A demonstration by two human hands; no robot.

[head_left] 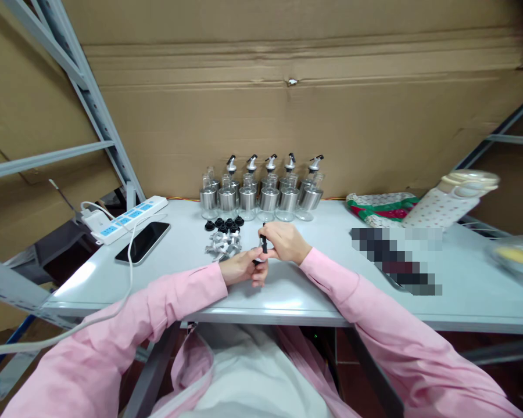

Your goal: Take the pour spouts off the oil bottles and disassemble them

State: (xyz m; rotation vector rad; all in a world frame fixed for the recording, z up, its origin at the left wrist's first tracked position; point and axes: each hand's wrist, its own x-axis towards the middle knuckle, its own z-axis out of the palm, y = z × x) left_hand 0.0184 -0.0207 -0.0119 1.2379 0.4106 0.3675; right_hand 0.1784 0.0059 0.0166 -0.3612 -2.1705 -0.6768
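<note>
Over the front middle of the table, my left hand [246, 267] and my right hand [287, 241] meet around a small bottle pourer [264, 244]. Its black part shows upright between my fingers, and the rest is mostly covered. Both hands are closed on it. Just left of them lies a pile of silver pourer spouts [224, 247], with several black stoppers [229, 223] behind the pile. Farther back stand two rows of glass bottles with metal sleeves [269, 198]. The front row has open necks; bottles behind carry silver and black pourers [271, 161].
To the left are a white power strip [133, 219], a phone [143, 242] and a white cable [128, 278] crossing over my left sleeve. On the right lie a pixelated dark object [396, 261], a patterned cloth [381, 208], a tilted white jug [444, 203] and a bowl [518, 255].
</note>
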